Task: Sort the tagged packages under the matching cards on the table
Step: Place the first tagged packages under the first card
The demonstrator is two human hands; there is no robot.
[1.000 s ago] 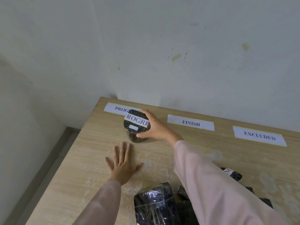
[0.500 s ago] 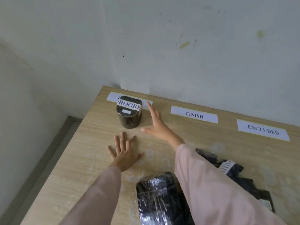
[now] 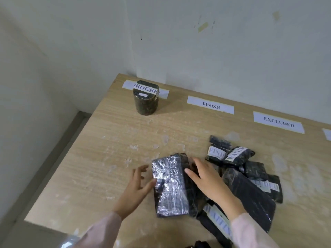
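Note:
A round dark package tagged PROGRESS [image 3: 146, 102] stands upright on the PROGRESS card [image 3: 127, 84], apart from both hands. White FINISH [image 3: 210, 105] and EXCLUDED [image 3: 278, 122] cards lie along the back of the wooden table [image 3: 100, 158]. A flat black package in shiny wrap [image 3: 169, 185] lies near the front; no tag shows on it. My left hand [image 3: 136, 189] is at its left edge with fingers apart, thumb touching it. My right hand [image 3: 209, 181] rests against its right side, fingers spread. A pile of black tagged packages [image 3: 250, 176] lies to the right.
In the pile, tags read FINISH [image 3: 215, 152], WAITING [image 3: 236, 153] and EXCLUDED [image 3: 266, 185]; another WAITING package [image 3: 217, 222] lies under my right forearm. A fourth card [image 3: 327, 134] is cut off at the right edge. The table's left edge drops to the floor beside a wall.
My right hand let go of the PROGRESS package and drew back toward me. Both hands now flank the shiny black package near the front. The view has tilted down toward the pile.

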